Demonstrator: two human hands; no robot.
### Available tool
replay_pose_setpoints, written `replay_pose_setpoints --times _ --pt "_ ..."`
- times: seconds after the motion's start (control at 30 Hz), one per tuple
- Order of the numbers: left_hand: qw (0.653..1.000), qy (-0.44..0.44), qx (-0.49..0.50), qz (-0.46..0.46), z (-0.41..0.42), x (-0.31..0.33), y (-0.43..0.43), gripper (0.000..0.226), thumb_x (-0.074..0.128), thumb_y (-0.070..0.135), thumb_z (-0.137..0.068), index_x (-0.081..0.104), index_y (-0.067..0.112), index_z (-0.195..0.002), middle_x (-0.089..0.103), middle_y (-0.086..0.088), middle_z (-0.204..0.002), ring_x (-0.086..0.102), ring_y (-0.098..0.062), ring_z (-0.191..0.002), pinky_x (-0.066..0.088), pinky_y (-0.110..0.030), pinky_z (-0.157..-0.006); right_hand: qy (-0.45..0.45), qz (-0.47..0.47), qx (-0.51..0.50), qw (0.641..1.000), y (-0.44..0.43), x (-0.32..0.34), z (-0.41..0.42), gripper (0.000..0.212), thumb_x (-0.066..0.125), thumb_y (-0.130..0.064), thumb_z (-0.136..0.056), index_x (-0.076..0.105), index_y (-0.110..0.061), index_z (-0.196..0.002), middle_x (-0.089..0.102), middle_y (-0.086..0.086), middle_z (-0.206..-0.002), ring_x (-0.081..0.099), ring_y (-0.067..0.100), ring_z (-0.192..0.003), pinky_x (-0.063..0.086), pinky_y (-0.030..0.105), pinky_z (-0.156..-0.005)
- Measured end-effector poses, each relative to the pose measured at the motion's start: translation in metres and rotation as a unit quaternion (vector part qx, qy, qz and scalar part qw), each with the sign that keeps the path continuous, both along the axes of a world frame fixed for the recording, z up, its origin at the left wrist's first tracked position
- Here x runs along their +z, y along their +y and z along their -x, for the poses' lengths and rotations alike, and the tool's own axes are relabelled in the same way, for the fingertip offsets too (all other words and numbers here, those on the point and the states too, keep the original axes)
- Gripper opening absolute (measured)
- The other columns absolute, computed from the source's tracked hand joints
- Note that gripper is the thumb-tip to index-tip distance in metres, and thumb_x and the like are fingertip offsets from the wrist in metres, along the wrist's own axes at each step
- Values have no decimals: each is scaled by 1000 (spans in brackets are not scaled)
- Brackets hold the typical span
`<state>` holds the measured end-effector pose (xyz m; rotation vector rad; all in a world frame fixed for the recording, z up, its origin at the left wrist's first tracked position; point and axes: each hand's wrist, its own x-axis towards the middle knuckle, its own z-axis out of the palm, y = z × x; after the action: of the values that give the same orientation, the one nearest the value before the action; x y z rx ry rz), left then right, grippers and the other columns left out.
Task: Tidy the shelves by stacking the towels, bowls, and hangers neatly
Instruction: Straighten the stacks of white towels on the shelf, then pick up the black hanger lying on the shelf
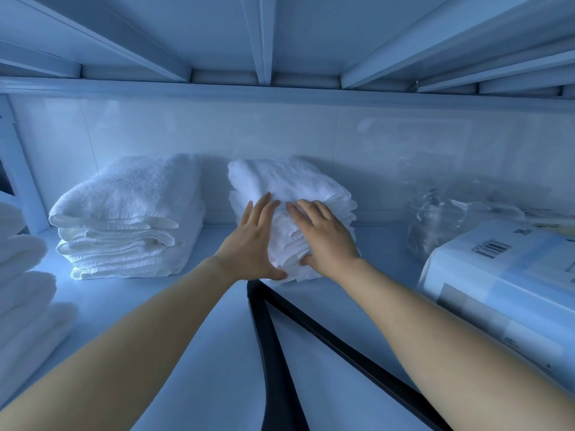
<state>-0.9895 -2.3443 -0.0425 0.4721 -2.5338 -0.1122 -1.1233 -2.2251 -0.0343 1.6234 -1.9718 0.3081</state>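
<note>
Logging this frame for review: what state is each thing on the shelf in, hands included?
Middle stack of folded white towels: layers uneven, pressed at its front.
Left hand: flat, pressing that stack.
Right hand: flat, pressing that stack.
Left stack of folded white towels: stacked, untouched.
Black hanger: lying flat, untouched.

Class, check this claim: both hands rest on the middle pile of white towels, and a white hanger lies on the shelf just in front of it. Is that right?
One slip: the hanger is black, not white; the head view shows it. The left hand and right hand do rest on the middle towel pile, the hanger on the shelf before it.
</note>
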Motion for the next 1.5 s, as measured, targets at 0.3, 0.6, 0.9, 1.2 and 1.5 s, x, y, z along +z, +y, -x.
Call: replay_pose_setpoints --times 0.3,0.6,0.9,1.2,1.5 --pt "999 3 46 -23 13 -5 -15 120 86 35 -57 5 20 -144 -11 12 -154 -10 -17 -144 47 -41 -97 -19 -13 -4 1000 -14 5 2 106 78 -32 -70 7 -18 -148 16 -1 -152 16 18 -138 29 29 -110" --pt "997 -64 -24 -24 -28 23 7 91 68 37 -81 9 25 -149 -1 6 -157 16 -17 -142 24 -27 -108 -156 -60 23 986 5 14 -8 95 70 -22 -80 4 -20 -149 -2 -7 -157 2 13 -144 27 31 -110" --pt "992 -105 23 -73 -78 9 98 40 46 33 -95 40 33 -135 48 10 -133 54 -11 -97 41 -26 -85 -225 -57 66 970 71 18 -41 58 67 -26 -81 44 -15 -134 42 1 -140 41 20 -127 38 30 -96" --pt "984 -165 2 -65 -135 5 188 49 33 0 -88 63 33 -107 56 16 -121 49 -4 -111 38 -24 -97 -263 -121 112 951 174 14 -89 39 64 -34 -84 58 -18 -120 60 1 -122 54 21 -114 45 34 -93" --pt "977 -182 22 -106 -147 -8 269 25 47 46 -90 61 38 -110 61 17 -103 52 1 -93 41 -21 -86 -298 -192 118 928 264 -3 -113 51 59 -61 -77 66 -18 -104 66 -6 -107 61 14 -94 49 29 -80"
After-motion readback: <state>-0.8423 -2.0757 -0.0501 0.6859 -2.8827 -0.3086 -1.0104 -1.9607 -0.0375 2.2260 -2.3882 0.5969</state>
